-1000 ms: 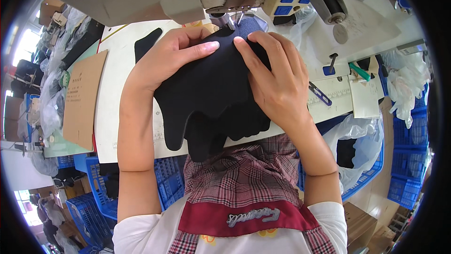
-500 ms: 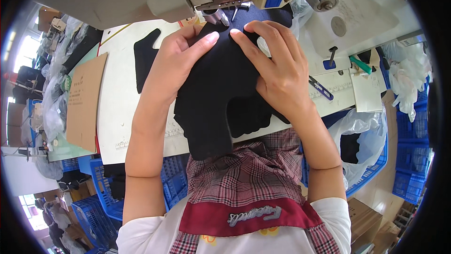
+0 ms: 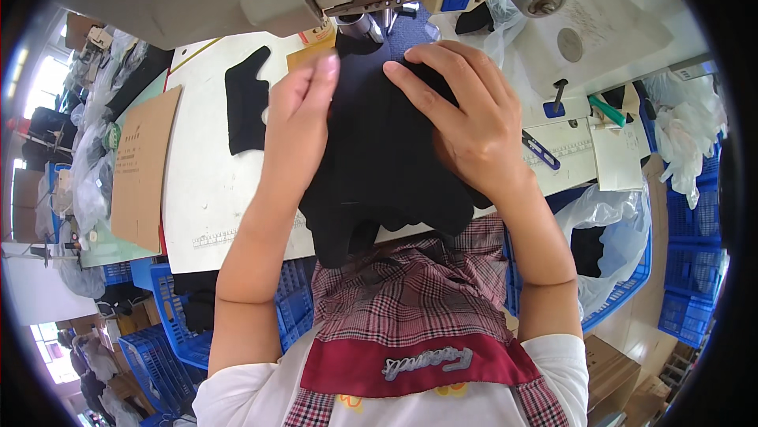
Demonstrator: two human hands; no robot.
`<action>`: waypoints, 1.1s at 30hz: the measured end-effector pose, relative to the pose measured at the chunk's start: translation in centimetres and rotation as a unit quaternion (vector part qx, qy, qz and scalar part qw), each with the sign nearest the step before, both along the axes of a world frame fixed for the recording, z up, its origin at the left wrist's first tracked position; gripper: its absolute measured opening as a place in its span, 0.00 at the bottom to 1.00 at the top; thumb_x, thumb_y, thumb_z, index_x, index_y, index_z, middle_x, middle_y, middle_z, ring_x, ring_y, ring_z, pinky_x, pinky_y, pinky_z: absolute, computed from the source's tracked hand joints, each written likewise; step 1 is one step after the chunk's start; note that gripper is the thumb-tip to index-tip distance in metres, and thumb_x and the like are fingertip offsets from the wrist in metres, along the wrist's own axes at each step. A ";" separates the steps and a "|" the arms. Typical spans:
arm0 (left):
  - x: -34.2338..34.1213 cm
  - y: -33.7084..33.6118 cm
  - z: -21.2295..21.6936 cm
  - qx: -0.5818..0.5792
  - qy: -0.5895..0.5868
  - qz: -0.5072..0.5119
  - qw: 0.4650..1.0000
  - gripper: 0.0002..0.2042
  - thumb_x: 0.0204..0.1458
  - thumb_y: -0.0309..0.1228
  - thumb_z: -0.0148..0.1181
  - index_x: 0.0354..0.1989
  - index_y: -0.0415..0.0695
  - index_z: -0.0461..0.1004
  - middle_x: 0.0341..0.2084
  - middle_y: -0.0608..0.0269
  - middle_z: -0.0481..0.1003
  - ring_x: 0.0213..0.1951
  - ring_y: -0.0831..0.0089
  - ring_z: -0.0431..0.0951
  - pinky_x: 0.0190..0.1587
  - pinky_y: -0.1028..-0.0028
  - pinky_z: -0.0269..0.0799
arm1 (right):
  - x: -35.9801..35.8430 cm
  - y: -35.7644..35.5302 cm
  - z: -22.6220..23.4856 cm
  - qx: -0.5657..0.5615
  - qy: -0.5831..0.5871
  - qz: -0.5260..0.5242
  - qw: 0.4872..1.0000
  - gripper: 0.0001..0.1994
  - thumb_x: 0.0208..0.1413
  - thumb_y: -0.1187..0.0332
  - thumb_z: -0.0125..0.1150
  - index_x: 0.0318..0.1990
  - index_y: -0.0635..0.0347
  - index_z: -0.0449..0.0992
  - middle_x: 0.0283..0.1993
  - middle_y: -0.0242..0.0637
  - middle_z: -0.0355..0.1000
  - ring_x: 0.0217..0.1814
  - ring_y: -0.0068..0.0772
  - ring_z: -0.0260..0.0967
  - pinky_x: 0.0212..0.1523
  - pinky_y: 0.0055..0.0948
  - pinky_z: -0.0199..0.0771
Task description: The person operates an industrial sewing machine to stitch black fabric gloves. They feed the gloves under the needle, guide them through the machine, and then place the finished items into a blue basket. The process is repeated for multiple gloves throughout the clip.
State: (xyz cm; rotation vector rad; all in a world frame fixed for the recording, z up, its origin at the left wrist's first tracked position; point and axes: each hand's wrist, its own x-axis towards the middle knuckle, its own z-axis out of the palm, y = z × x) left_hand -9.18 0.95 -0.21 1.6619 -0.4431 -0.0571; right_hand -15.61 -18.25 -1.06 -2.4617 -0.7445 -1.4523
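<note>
Black fabric [image 3: 371, 143] lies under the head of a sewing machine [image 3: 371, 20], and its loose lower edge hangs over the table's front edge toward my lap. My right hand [image 3: 478, 115] rests on the fabric's right part, its fingers bent and apart, thumb and forefinger tips just in front of the presser foot [image 3: 388, 20]. At the fabric's left side my left hand [image 3: 300, 111] has its fingers curled in with the thumb against them. Motion blurs those fingertips, so what they may hold is hidden. A separate cut black piece [image 3: 247, 103] lies on the table to the left.
The white table [image 3: 209, 182] has a ruler scale along its front. A purple-handled cutter [image 3: 541, 151] and a green-handled tool [image 3: 606, 111] lie at the right. Brown cardboard [image 3: 146, 166] leans at the left. Blue crates [image 3: 178, 324] and a plastic-lined basket [image 3: 604, 245] stand below the table.
My left hand has come off the fabric near the presser foot and moved left and slightly down, curling its fingers. The fabric's lower part has shifted and refolded. My right hand has hardly moved.
</note>
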 end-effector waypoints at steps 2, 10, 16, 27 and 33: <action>-1.6 -0.1 -0.1 0.044 -0.149 0.090 0.984 0.10 0.64 0.27 0.50 0.47 0.36 0.76 0.38 0.62 0.78 0.40 0.76 0.77 0.43 0.74 0.73 | 0.3 -0.4 0.2 0.001 0.002 0.014 1.000 0.23 0.36 0.74 0.61 0.46 0.61 0.80 0.47 0.39 0.72 0.49 0.43 0.71 0.45 0.37 0.76; -1.2 0.8 -1.0 0.154 -0.525 -0.008 0.837 0.22 0.43 0.12 0.53 0.50 0.35 0.78 0.51 0.52 0.76 0.57 0.52 0.74 0.61 0.60 0.70 | 0.9 -2.1 0.3 0.006 0.010 0.046 0.999 0.25 0.32 0.74 0.64 0.46 0.60 0.80 0.49 0.40 0.72 0.51 0.46 0.72 0.46 0.38 0.76; -0.7 0.6 -1.5 0.161 -0.529 0.017 0.833 0.25 0.40 0.10 0.52 0.51 0.36 0.78 0.52 0.53 0.75 0.56 0.53 0.75 0.60 0.60 0.70 | -2.8 -1.4 1.7 0.077 0.120 0.101 0.985 0.26 0.27 0.71 0.69 0.44 0.61 0.81 0.50 0.42 0.74 0.52 0.48 0.72 0.49 0.39 0.75; 0.3 -0.2 -1.8 0.167 -0.529 0.047 0.831 0.28 0.39 0.08 0.53 0.53 0.40 0.77 0.51 0.53 0.75 0.55 0.53 0.75 0.56 0.62 0.71 | -2.9 0.7 1.8 -0.012 0.136 -0.047 0.989 0.22 0.40 0.74 0.60 0.49 0.61 0.79 0.49 0.39 0.69 0.51 0.43 0.68 0.51 0.38 0.71; 0.8 -0.4 -1.9 0.158 -0.514 0.062 0.841 0.27 0.41 0.07 0.54 0.52 0.40 0.77 0.49 0.52 0.77 0.54 0.54 0.76 0.54 0.64 0.72 | -1.9 0.8 1.4 -0.030 0.088 -0.069 0.993 0.22 0.41 0.74 0.60 0.49 0.61 0.79 0.49 0.40 0.69 0.51 0.43 0.68 0.50 0.38 0.71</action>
